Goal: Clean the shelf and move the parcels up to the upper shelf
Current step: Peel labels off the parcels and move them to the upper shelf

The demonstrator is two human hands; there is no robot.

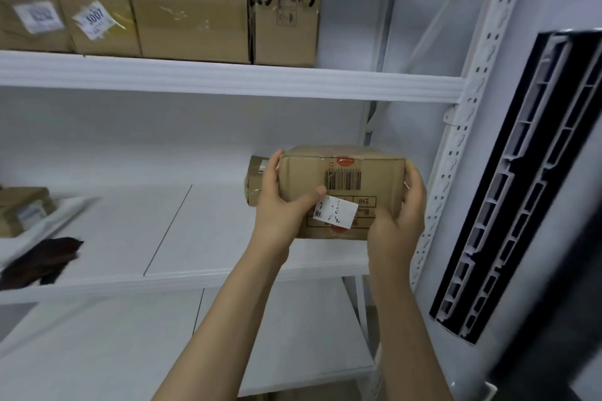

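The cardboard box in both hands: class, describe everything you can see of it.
The cardboard box is brown and creased. Its near face carries a black barcode, a red sticker and a white paper label. The left hand grips its left side, thumb on the front; the right hand grips its right side. It is roughly level at the right end of the middle shelf, before a smaller parcel.

Both hands up in front, gripping one parcel between them.

Left hand: fingers wrapped round the left edge, thumb laid across the front face, pointing right.

Right hand: fingers curled round the right edge, thumb on the lower front corner.

Left forearm is bare and slants up-right from the bottom of frame. Right forearm is bare, near vertical. Wrists roughly level, palms facing each other.
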